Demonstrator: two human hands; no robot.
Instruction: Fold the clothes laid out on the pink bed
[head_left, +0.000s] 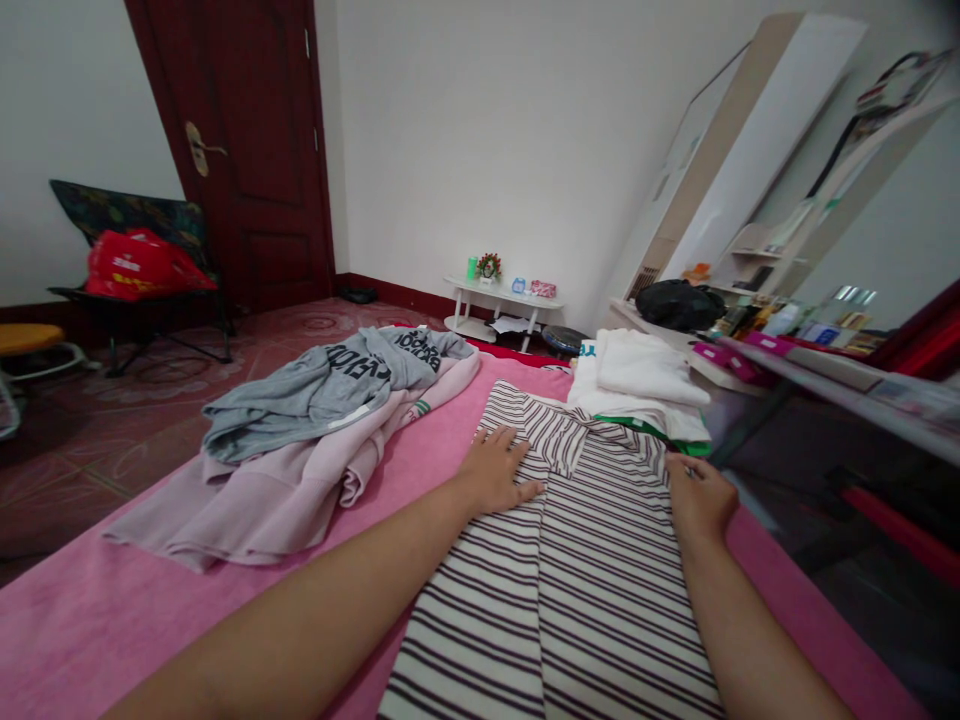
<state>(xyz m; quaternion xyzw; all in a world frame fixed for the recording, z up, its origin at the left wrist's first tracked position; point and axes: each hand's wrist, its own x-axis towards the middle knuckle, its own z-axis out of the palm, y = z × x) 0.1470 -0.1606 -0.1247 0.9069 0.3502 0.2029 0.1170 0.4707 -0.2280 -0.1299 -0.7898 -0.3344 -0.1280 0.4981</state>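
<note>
A white shirt with dark stripes (607, 580) lies spread in front of me, its collar end away from me. My left hand (495, 470) rests flat on the shirt's upper left part, fingers apart. At the upper right edge my right hand (701, 497) pinches the striped cloth between thumb and fingers. Just beyond the shirt sits a stack of folded white clothes (643, 370) with a green edge below. To the left lie a grey garment with dark lettering (330, 385) and, partly under it, a pale pink garment (270, 510).
All the clothes lie on a pink cover (427, 470). A low white table (472, 290) stands by the far wall. On the right is a dressing table (817, 375) with bottles and a black bag (679, 303). A folding chair holds a red bag (142, 265) at left.
</note>
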